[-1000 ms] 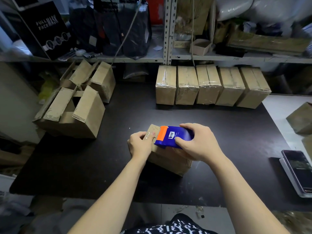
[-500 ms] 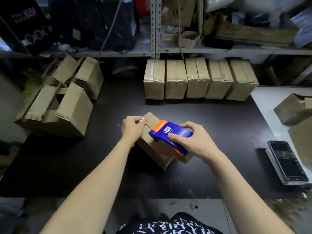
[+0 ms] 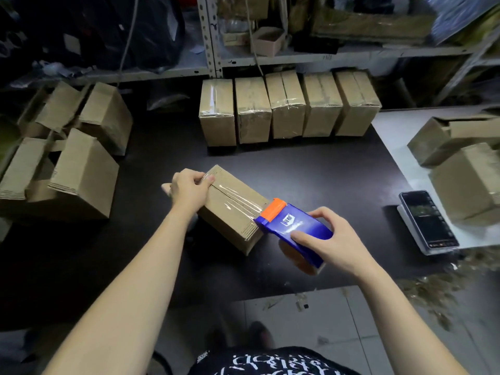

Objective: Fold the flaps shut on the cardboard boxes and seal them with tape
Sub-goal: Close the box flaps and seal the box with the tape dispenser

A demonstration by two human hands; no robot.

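Seen from the head camera, a cardboard box (image 3: 232,212) lies near the middle of the dark counter (image 3: 311,169), flaps closed, with a strip of clear tape (image 3: 238,197) along its top seam. The left hand (image 3: 189,188) holds the box's far end, its grip curled over the corner where the tape starts. The right hand (image 3: 332,242) has its grip wrapped round a blue and orange tape dispenser (image 3: 295,228), whose orange edge touches the box's near end. Five taped boxes (image 3: 286,106) line the counter's back edge.
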